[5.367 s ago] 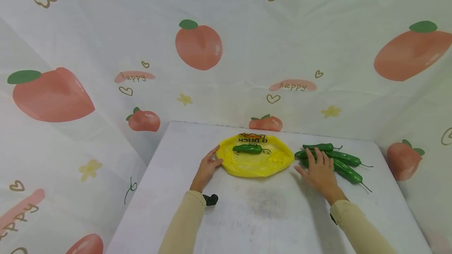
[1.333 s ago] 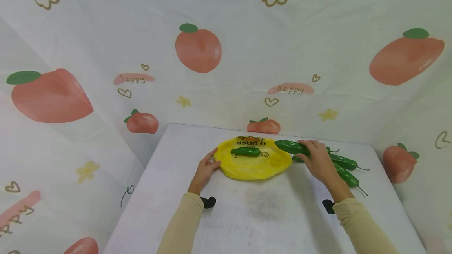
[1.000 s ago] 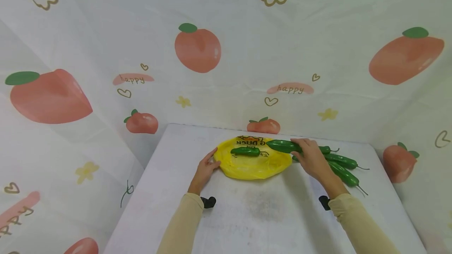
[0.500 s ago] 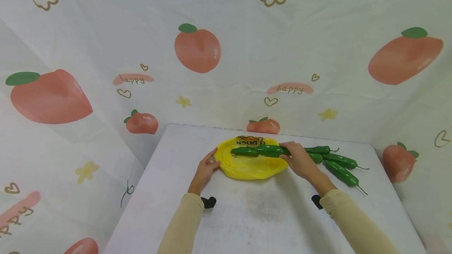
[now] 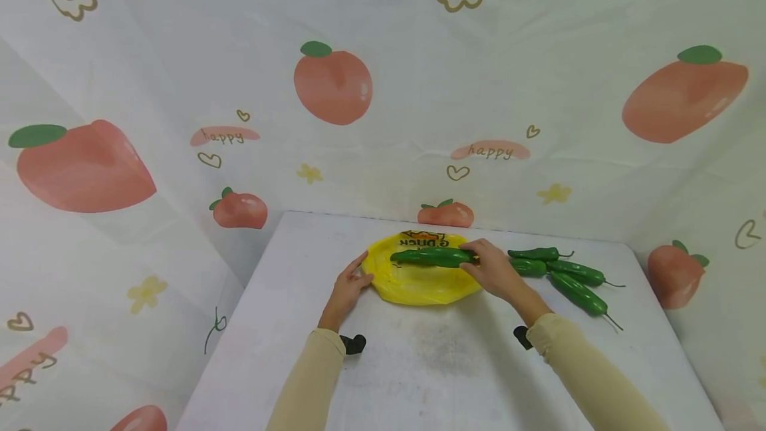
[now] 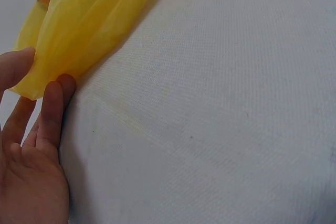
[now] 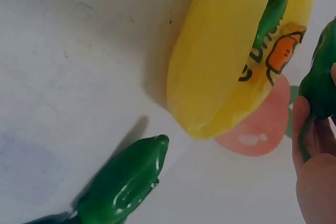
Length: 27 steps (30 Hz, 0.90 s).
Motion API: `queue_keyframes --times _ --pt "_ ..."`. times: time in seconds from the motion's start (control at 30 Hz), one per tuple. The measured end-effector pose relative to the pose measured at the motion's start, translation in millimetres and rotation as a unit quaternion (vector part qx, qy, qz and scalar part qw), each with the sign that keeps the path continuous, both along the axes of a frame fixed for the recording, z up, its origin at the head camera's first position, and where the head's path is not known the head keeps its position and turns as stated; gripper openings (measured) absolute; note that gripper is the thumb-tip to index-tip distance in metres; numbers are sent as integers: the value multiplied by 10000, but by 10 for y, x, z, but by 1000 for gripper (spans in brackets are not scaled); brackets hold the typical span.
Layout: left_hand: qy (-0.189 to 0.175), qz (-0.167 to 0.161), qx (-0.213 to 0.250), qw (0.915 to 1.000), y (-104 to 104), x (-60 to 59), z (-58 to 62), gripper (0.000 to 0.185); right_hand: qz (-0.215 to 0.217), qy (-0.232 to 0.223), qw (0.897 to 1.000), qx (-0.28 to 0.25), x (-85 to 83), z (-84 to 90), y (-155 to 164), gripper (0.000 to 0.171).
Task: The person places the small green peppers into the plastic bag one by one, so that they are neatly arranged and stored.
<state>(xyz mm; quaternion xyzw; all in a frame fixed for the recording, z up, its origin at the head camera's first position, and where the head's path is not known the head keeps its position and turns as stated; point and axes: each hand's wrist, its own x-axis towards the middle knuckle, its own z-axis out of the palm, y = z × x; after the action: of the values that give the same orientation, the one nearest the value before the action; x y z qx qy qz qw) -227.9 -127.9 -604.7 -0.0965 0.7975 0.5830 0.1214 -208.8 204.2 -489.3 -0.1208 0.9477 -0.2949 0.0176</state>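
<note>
A yellow plastic bag (image 5: 413, 289) with duck lettering lies on the table, its mouth spread wide. My left hand (image 5: 346, 292) pinches the bag's left edge; in the left wrist view the thumb (image 6: 18, 67) lies on one side of the plastic and fingers on the other. My right hand (image 5: 495, 273) grips a large green chili pepper (image 5: 445, 257) by its stem end, holding it over the bag's opening. A smaller green pepper (image 7: 273, 14) sits inside the bag. In the head view the held pepper partly covers it.
To the right of the bag lies a loose group of several green peppers (image 5: 577, 292), stems pointing right. A patterned cloth wall (image 5: 371, 178) rises behind the white table (image 5: 443, 378). Black straps or mounts (image 5: 354, 344) show at the wrists.
My right hand picked a large pepper from the group on the right and carried it left over the bag. My left hand stays at the bag's edge.
</note>
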Motion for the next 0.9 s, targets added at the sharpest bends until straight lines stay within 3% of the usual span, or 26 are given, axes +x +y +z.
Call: queue_keyframes --times 0.27,0.9 --pt "87 -52 -40 9999 -8 -4 -6 53 40 -346 9993 -102 -36 -18 -124 41" --pt "77 -19 -128 9999 3 1 1 53 92 -499 9987 51 -158 -168 -311 42"
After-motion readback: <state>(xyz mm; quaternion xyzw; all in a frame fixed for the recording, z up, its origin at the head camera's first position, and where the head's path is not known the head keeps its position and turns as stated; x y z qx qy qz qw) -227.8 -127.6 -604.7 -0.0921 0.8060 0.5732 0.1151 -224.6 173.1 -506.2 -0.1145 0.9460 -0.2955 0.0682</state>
